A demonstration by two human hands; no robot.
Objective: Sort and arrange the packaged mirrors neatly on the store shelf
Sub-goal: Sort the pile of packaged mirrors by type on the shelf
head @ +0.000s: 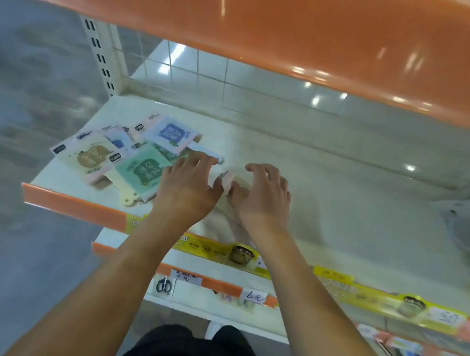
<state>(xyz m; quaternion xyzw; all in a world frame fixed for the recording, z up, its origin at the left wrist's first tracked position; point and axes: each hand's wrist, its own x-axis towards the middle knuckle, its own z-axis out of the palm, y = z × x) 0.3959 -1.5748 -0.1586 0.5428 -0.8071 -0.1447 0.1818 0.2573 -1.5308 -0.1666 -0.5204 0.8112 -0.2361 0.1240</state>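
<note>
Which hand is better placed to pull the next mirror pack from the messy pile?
Left, probably. The left hand already lies against the pile, fingertips near the green pack. The right hand is farther off, over a beige pack.

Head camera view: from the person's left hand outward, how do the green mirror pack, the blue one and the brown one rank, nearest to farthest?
Measured from the left hand:
1. Green mirror pack: just left of the hand, nearly touching its thumb side.
2. Blue mirror pack: up and to the left, further back on the shelf.
3. Brown mirror pack: farthest left, near the shelf's front corner.
</note>
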